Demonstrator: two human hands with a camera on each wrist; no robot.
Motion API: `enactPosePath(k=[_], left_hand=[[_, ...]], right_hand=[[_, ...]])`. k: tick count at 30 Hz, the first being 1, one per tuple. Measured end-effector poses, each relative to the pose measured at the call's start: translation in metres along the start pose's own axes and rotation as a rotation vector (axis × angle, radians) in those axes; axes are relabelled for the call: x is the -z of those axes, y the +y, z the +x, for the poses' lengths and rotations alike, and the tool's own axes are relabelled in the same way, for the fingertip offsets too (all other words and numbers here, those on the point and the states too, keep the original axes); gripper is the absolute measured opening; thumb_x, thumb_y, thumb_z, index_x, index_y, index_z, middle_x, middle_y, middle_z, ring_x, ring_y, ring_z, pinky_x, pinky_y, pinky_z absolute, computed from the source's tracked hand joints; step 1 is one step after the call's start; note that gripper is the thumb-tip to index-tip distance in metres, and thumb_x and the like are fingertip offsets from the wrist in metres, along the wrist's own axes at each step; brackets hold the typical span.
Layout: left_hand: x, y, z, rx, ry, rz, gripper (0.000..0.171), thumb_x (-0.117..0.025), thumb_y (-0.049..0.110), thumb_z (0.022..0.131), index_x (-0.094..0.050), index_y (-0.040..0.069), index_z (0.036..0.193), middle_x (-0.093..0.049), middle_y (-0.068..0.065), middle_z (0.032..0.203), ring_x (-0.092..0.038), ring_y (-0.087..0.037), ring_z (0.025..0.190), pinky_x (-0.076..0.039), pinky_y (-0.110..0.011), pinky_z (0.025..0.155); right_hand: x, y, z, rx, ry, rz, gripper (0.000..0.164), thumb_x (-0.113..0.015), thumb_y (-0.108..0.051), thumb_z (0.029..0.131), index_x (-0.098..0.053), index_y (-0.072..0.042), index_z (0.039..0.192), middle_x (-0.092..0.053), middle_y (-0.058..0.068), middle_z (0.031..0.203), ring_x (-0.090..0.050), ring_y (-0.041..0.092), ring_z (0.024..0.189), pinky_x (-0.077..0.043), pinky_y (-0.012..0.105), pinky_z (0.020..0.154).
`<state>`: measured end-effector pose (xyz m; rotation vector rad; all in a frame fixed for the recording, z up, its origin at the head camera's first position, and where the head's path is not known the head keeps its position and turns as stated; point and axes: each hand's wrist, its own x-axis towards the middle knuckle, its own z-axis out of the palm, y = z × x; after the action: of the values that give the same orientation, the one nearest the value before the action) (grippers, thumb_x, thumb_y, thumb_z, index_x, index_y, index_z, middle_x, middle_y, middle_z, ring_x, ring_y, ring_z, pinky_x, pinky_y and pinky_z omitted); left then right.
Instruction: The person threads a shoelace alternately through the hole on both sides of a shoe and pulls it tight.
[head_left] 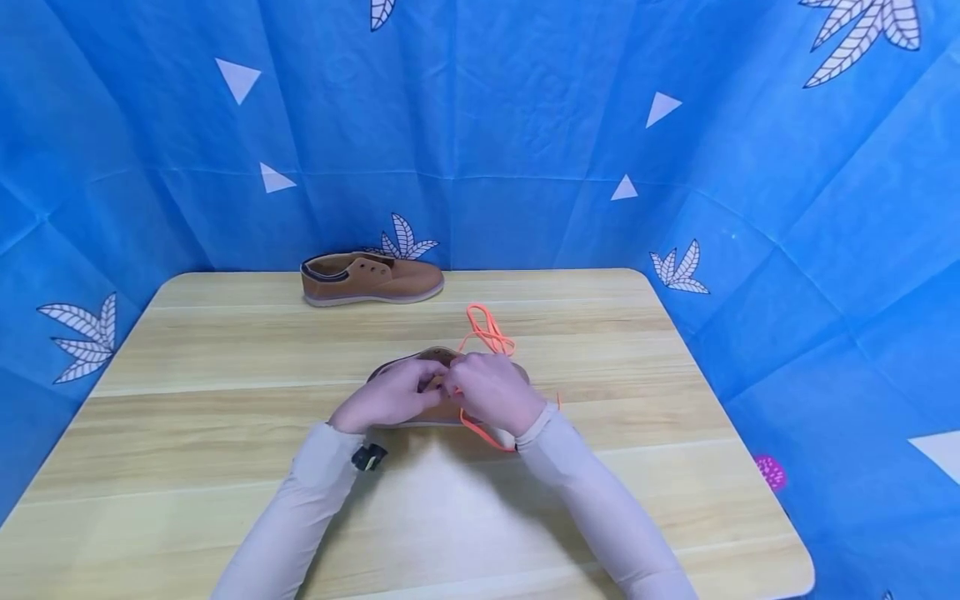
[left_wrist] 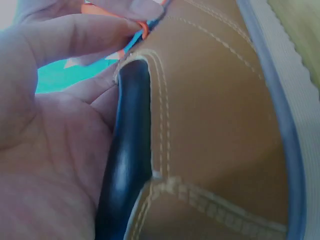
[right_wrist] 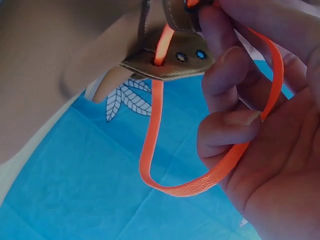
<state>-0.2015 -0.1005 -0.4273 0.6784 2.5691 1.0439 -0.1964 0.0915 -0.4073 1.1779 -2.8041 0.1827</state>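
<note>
A brown lace-up shoe (head_left: 431, 410) lies on its sole on the table, toe to the right, partly hidden under both hands. My left hand (head_left: 397, 393) is at the shoe's opening, its thumb tip on the orange shoelace (left_wrist: 145, 31) beside an eyelet; other fingers go behind the dark collar (left_wrist: 131, 110). Curled fingers of my right hand (head_left: 491, 387) hold the same lace. In the right wrist view, the lace (right_wrist: 157, 110) passes through one eyelet of a flap (right_wrist: 175, 70) and loops down into that hand. The exact pinch at the upper eyelets is partly hidden.
A second brown shoe (head_left: 375, 279), with no lace in its visible eyelets, stands at the table's back edge. Loose orange lace (head_left: 491, 333) lies coiled behind the worked shoe. A blue patterned curtain (head_left: 450, 125) hangs behind the wooden table (head_left: 187, 400).
</note>
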Motion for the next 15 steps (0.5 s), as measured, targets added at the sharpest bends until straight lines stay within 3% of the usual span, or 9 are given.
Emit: enactPosePath(k=[4, 6, 12, 15], left_hand=[[-0.001, 0.001, 0.003, 0.042, -0.011, -0.042, 0.01, -0.061, 0.014, 0.098, -0.071, 0.012, 0.099, -0.05, 0.004, 0.073, -0.047, -0.014, 0.066, -0.038, -0.029, 0.065], [-0.001, 0.002, 0.003, 0.052, -0.002, -0.048, 0.013, -0.06, 0.013, 0.098, -0.072, 0.01, 0.096, -0.048, 0.005, 0.069, -0.046, -0.014, 0.063, -0.037, -0.029, 0.064], [-0.001, 0.003, 0.004, 0.061, 0.023, -0.059, 0.021, -0.058, 0.014, 0.101, -0.077, 0.009, 0.106, -0.047, 0.003, 0.069, -0.046, -0.015, 0.063, -0.037, -0.029, 0.061], [-0.002, 0.005, 0.005, 0.095, 0.024, -0.071, 0.026, -0.058, 0.016, 0.102, -0.077, 0.009, 0.118, -0.057, 0.001, 0.077, -0.05, -0.017, 0.068, -0.039, -0.03, 0.062]], right_hand=[[-0.002, 0.001, 0.001, -0.002, -0.002, 0.003, 0.014, -0.082, -0.015, 0.087, -0.075, -0.021, 0.078, -0.062, -0.008, 0.073, -0.056, 0.008, 0.064, -0.04, 0.022, 0.049], [-0.002, 0.003, 0.001, -0.009, -0.017, 0.027, 0.016, -0.083, -0.014, 0.086, -0.072, -0.021, 0.077, -0.063, -0.008, 0.074, -0.057, 0.009, 0.066, -0.042, 0.022, 0.052], [0.006, 0.018, 0.002, -0.027, -0.084, 0.231, 0.014, -0.085, -0.009, 0.084, -0.073, -0.016, 0.087, -0.071, -0.006, 0.088, -0.063, 0.012, 0.082, -0.053, 0.025, 0.07], [0.011, 0.033, -0.001, -0.056, -0.103, 0.324, 0.035, -0.089, -0.013, 0.081, -0.072, -0.011, 0.112, -0.072, 0.002, 0.106, -0.065, 0.017, 0.097, -0.056, 0.031, 0.084]])
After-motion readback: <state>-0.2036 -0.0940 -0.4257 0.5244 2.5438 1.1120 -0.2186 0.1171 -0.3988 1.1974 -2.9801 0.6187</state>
